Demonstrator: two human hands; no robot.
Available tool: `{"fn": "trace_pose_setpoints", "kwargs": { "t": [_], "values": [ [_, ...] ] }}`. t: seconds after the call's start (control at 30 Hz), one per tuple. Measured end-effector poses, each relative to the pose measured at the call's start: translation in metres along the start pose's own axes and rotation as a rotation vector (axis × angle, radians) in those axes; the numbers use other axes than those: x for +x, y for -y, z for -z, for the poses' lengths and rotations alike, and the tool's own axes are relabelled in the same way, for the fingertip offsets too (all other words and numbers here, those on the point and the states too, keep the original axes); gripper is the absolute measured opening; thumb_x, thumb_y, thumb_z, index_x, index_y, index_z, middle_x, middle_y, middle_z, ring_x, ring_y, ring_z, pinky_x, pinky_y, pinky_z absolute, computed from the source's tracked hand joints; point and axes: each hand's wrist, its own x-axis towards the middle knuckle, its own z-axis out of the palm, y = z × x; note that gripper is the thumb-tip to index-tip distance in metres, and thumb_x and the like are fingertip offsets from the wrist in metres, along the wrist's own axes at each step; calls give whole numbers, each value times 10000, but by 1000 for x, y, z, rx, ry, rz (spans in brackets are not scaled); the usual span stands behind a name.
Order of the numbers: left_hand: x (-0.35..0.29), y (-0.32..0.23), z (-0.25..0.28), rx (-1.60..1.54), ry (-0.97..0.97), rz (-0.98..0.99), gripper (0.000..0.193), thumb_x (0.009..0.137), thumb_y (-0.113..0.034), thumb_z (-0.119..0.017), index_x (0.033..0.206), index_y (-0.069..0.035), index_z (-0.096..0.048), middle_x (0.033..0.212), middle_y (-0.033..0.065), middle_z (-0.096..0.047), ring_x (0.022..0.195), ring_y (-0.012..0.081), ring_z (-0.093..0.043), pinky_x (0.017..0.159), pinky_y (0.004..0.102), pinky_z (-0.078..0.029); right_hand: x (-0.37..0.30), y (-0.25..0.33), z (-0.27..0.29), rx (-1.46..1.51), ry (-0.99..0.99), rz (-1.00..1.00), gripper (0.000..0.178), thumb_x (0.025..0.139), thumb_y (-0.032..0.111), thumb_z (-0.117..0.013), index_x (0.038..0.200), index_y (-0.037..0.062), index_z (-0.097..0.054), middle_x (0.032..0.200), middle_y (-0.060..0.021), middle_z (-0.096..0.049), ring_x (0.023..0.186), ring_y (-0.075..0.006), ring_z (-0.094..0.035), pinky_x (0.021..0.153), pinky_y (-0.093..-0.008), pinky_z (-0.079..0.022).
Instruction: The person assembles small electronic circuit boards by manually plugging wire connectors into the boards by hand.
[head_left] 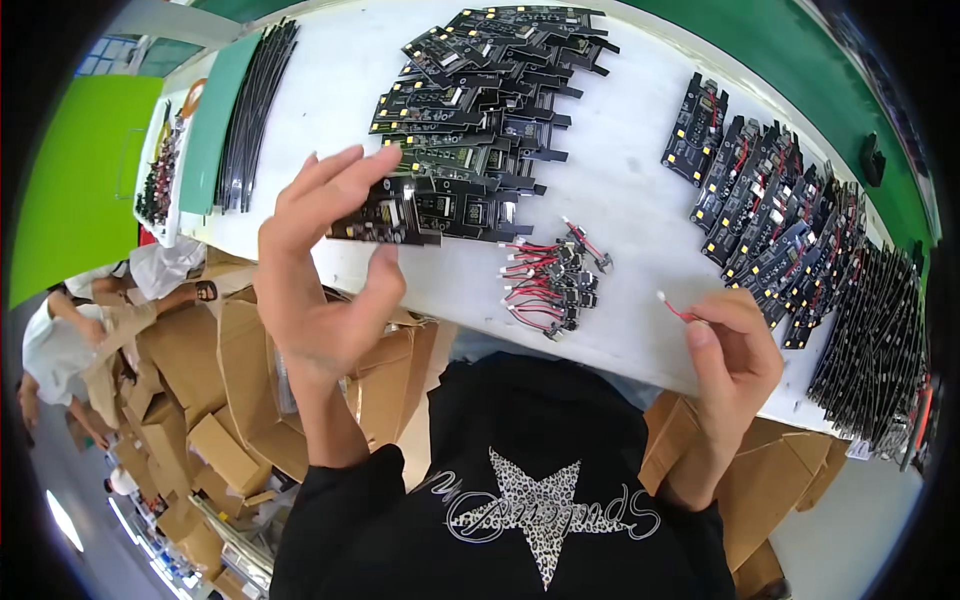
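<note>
My left hand [325,255] is curved with thumb and fingers apart around a black circuit board [385,215]. That board lies at the near-left end of a large overlapping pile of black circuit boards [480,110] with yellow squares on them. My right hand [735,350] pinches a short red wire lead [680,312] between thumb and fingers. A small white plug shows at its free end; its other end is hidden in the fingers. Between my hands lies a bunch of small black parts with red leads [550,285], with one lying apart at its far side.
Boards with red wires [745,190] overlap in a row at the right, beside a heap of dark strips [875,345]. Long black strips [258,115] and a parts tray [160,170] are at the left. Cardboard boxes [225,450] and a seated person [75,345] are beyond the table's left edge.
</note>
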Motion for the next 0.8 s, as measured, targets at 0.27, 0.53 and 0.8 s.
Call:
{"fn": "trace_pose_setpoints", "kwargs": {
  "t": [0.27, 0.53, 0.8],
  "values": [
    [0, 1, -30, -53, 22, -23, 561, 716, 85, -525, 1263, -25, -593, 1411, 233, -549, 1322, 382, -517, 1121, 454, -391, 25, 2, -40, -462, 19, 408, 254, 735, 14, -816, 967, 33, -714, 996, -121, -685, 856, -292, -621, 742, -362, -484],
    [-7, -36, -52, -44, 77, -110, 450, 705, 89, -591, 1105, -106, -660, 1266, 175, -650, 1150, 390, -615, 1050, 536, -442, 48, -2, -19, -893, -392, 355, 373, 727, 136, -859, 1047, 30, -700, 952, -105, -585, 888, -301, -533, 736, -403, -443],
    [-1, -73, -91, -189, 263, -234, 405, 671, -11, -709, 1050, -155, -725, 1246, 75, -646, 1047, 289, -627, 949, 484, -464, 61, 4, 13, -960, -351, 367, 461, 807, 192, -806, 1206, 29, -645, 1061, -134, -581, 945, -325, -537, 801, -408, -470]
  ]
}}
